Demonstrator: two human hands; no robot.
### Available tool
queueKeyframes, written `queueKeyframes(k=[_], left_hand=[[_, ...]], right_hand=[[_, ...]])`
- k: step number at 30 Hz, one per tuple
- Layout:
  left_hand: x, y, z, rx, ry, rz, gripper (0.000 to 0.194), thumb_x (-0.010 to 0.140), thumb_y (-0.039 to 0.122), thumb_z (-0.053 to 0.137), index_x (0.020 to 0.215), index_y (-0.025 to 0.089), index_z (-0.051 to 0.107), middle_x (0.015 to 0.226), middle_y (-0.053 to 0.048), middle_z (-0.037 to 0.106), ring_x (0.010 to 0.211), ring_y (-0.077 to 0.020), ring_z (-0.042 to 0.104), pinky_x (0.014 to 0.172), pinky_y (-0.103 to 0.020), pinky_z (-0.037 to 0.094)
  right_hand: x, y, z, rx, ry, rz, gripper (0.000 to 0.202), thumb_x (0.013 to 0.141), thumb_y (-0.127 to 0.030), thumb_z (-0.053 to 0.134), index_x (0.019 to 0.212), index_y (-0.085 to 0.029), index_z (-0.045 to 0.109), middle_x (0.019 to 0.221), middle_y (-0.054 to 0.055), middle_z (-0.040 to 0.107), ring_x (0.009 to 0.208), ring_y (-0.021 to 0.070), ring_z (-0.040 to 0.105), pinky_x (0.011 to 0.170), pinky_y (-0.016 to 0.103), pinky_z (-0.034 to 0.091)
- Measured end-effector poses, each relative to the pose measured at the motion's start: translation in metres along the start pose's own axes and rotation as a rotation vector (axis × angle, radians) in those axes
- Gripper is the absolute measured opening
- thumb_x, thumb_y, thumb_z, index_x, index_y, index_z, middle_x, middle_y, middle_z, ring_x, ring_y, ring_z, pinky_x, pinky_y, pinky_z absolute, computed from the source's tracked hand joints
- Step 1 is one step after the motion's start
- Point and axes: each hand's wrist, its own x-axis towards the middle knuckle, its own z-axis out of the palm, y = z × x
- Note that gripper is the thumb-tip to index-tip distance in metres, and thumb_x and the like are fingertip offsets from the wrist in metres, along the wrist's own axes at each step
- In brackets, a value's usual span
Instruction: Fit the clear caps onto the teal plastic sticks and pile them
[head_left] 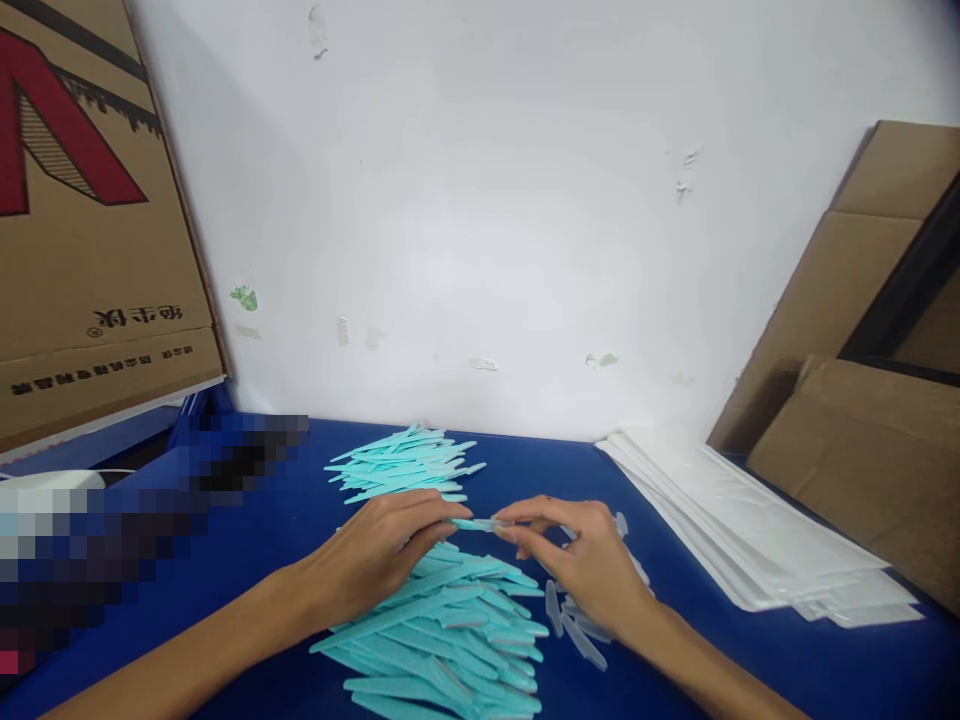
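Note:
Between the thumb and fingers of my left hand point(367, 550) is a teal eyebrow razor point(463, 524), its blade end pointing right. My right hand point(589, 550) pinches a clear plastic cap point(486, 525) at that end; how far the cap covers the blade is too small to tell. Below my hands lies a large heap of teal eyebrow razors point(450, 640). Several loose clear caps point(583, 640) are scattered under and beside my right hand. A smaller pile of teal razors point(405, 462) lies behind my left hand.
Everything rests on a blue table point(262, 640) against a white wall point(480, 200). A stack of white plastic sleeves point(750, 530) lies at the right. Cardboard boxes stand at the left point(97, 260) and right point(862, 450). The far left is pixelated.

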Motion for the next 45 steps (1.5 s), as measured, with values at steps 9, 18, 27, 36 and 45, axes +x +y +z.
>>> queueKeyframes(k=[9, 18, 27, 36, 45], left_hand=[[-0.006, 0.011, 0.011, -0.188, 0.053, -0.008, 0.033, 0.105, 0.033, 0.052, 0.137, 0.031, 0.059, 0.114, -0.003, 0.075, 0.097, -0.0176, 0.072, 0.08, -0.026, 0.058], [-0.001, 0.001, 0.009, 0.042, 0.035, 0.078, 0.033, 0.108, 0.029, 0.039, 0.134, 0.022, 0.059, 0.105, -0.01, 0.071, 0.088, -0.0202, 0.067, 0.072, -0.03, 0.054], [0.001, -0.059, -0.014, 0.304, 0.026, -0.058, 0.039, 0.108, 0.028, 0.031, 0.134, 0.022, 0.059, 0.111, -0.011, 0.066, 0.1, -0.0246, 0.057, 0.088, -0.04, 0.049], [-0.002, -0.087, -0.006, 0.23, 0.03, -0.107, 0.037, 0.108, 0.032, 0.034, 0.13, 0.019, 0.061, 0.118, -0.011, 0.067, 0.109, -0.0239, 0.059, 0.093, -0.038, 0.051], [0.0, -0.047, -0.028, 0.275, -0.089, -0.073, 0.029, 0.105, 0.034, 0.043, 0.117, 0.023, 0.067, 0.111, -0.009, 0.065, 0.101, -0.0244, 0.06, 0.086, -0.036, 0.048]], right_hand=[[-0.011, -0.002, 0.009, -0.05, -0.039, -0.155, 0.023, 0.098, -0.044, 0.062, 0.1, -0.031, 0.081, 0.089, -0.001, 0.082, 0.065, 0.0179, 0.075, 0.077, 0.032, 0.057], [-0.003, 0.002, 0.0, -0.274, -0.079, -0.231, 0.027, 0.1, -0.045, 0.059, 0.113, -0.029, 0.076, 0.096, 0.002, 0.08, 0.075, 0.0191, 0.073, 0.074, 0.032, 0.054], [0.024, 0.052, -0.059, -0.851, -0.109, -0.227, 0.021, 0.1, -0.025, 0.055, 0.102, -0.023, 0.075, 0.098, 0.007, 0.079, 0.089, 0.0262, 0.074, 0.085, 0.043, 0.054], [0.025, 0.062, -0.08, -0.743, -0.298, -0.053, 0.012, 0.093, -0.032, 0.068, 0.09, -0.028, 0.079, 0.087, 0.001, 0.08, 0.077, 0.0239, 0.075, 0.071, 0.033, 0.053], [0.02, 0.066, -0.057, -0.638, -0.34, -0.064, 0.013, 0.092, -0.025, 0.067, 0.079, -0.025, 0.071, 0.075, -0.002, 0.075, 0.07, 0.0193, 0.07, 0.063, 0.029, 0.045]])
